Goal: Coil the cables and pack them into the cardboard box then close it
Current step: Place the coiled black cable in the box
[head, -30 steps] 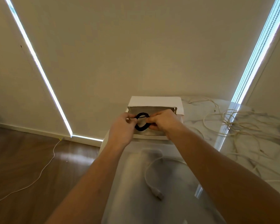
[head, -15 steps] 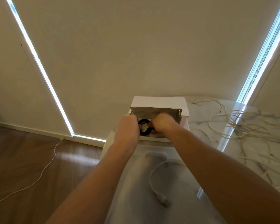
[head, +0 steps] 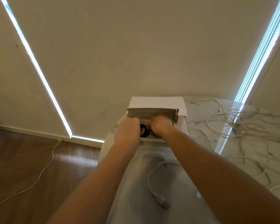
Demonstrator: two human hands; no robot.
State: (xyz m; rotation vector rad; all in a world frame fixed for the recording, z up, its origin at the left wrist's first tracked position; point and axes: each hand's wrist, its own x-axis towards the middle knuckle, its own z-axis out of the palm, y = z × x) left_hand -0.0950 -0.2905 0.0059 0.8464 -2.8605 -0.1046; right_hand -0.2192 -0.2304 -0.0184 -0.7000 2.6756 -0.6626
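An open white cardboard box [head: 157, 102] with a grey-brown inside stands at the far end of the marble table, its lid flap raised at the back. Both my hands reach into its opening. My left hand [head: 128, 131] and my right hand [head: 160, 125] hold a small coiled black cable [head: 143, 130] between them, low inside the box. Most of the coil is hidden by my fingers. A white cable with a plug [head: 158, 198] lies on the table near me.
A tangle of beige cables [head: 242, 126] sprawls over the right half of the marble table [head: 200, 113]. Another white cable [head: 39, 177] trails across the wooden floor at the left. The wall rises directly behind the box.
Both hands have moved down from above the box opening into the box, carrying the black coil with them. The view has also shifted slightly.
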